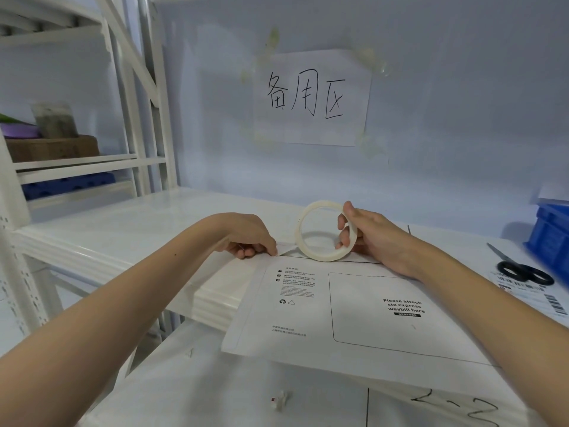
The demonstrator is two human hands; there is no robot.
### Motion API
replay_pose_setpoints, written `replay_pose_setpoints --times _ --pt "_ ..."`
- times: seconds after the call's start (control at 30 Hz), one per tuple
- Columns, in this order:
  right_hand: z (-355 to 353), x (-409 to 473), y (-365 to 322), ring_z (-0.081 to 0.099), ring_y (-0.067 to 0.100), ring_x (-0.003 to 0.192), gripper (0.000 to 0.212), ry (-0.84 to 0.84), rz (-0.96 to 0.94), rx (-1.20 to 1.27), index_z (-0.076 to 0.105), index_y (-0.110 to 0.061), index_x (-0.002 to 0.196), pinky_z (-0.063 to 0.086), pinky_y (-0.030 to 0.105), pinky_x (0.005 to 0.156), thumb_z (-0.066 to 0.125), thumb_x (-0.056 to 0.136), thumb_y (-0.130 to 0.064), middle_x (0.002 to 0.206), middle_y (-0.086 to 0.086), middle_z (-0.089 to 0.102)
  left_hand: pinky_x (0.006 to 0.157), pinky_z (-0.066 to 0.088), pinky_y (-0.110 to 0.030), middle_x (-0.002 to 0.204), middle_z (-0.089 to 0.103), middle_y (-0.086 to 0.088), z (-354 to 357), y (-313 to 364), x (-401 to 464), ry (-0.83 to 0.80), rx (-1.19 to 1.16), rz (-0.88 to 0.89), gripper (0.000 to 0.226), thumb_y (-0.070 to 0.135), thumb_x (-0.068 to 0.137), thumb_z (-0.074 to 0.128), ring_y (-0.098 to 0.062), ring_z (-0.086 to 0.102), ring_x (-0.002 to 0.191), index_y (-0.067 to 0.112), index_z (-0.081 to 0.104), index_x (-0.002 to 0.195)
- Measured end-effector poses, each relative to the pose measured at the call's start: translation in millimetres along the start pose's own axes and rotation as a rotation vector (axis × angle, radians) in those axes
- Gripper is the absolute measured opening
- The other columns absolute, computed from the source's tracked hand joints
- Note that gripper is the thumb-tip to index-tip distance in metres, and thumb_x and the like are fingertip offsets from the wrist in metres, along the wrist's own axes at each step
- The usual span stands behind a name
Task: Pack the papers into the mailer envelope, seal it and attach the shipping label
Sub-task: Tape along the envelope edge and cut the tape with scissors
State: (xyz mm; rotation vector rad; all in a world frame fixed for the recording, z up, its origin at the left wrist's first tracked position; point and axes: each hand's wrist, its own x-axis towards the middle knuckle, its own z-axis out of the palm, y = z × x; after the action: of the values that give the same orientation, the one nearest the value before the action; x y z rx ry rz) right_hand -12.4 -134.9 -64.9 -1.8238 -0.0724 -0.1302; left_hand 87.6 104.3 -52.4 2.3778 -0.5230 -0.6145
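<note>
Head view, one mailer envelope [354, 315], right hand [374, 238] holding one tape roll [323, 232], left hand [249, 238] pinching tape end [284, 251]

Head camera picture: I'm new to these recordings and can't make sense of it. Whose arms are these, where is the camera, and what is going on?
There is no machine here. A person wears a wide-angle camera on the head, so you look forward and down along their own two bare arms. That lens bends the edges of the picture.

On the white table lies a white mailer with a printed box marked for the waybill. The right hand holds a tape roll upright at the mailer's far edge. The left hand pinches what seems to be the tape's free end and holds it against the far left corner, so the person appears to be taping the mailer shut.

At the right lie black-handled scissors on a barcoded shipping label, next to a blue bin. A handwritten sign hangs on the wall.
</note>
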Motion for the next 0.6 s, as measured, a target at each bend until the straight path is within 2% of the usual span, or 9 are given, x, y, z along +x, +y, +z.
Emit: replay_pose_setpoints --times 0.13,0.3,0.43,0.6 --pt "2 -1 -3 0.057 0.017 0.065 0.044 0.023 -0.022 -0.029 0.063 -0.014 0.089 0.042 0.028 0.072 0.045 0.095 -0.054 0.065 0.003 0.054 0.042 0.034 -0.019 0.06 0.047 0.0 0 1 0 -0.003 -0.011 -0.002 0.021 0.015 0.086 0.07 -0.012 0.041 0.048 0.013 0.054 0.071" --pt "6 1 -4 0.052 0.016 0.067 0.043 0.078 -0.059 -0.05 0.073 -0.019 0.09 0.045 0.032 0.087 0.052 0.091 -0.056 0.061 0.001 0.052 0.042 0.035 -0.018 0.058 0.049 0.0 0 1 1 -0.015 -0.041 -0.001 0.02 0.012 0.086 0.07 -0.012 0.042 0.047 0.011 0.055 0.072" --pt "10 1 -5 0.049 0.014 0.065 0.041 0.102 -0.082 -0.04 0.075 -0.019 0.093 0.045 0.029 0.083 0.053 0.091 -0.054 0.06 0.001 0.049 0.043 0.036 -0.019 0.055 0.053 0.002 2 1 -2 0.029 -0.063 0.016 0.018 0.009 0.085 0.071 -0.01 0.044 0.043 0.013 0.054 0.081" --pt "11 0 -7 0.048 0.014 0.063 0.041 0.106 -0.081 -0.035 0.075 -0.017 0.096 0.047 0.027 0.078 0.053 0.092 -0.052 0.056 -0.001 0.048 0.044 0.035 -0.019 0.04 0.051 0.009 5 1 -5 0.088 -0.076 0.053 0.02 0.006 0.087 0.069 -0.007 0.042 0.036 0.015 0.055 0.098"
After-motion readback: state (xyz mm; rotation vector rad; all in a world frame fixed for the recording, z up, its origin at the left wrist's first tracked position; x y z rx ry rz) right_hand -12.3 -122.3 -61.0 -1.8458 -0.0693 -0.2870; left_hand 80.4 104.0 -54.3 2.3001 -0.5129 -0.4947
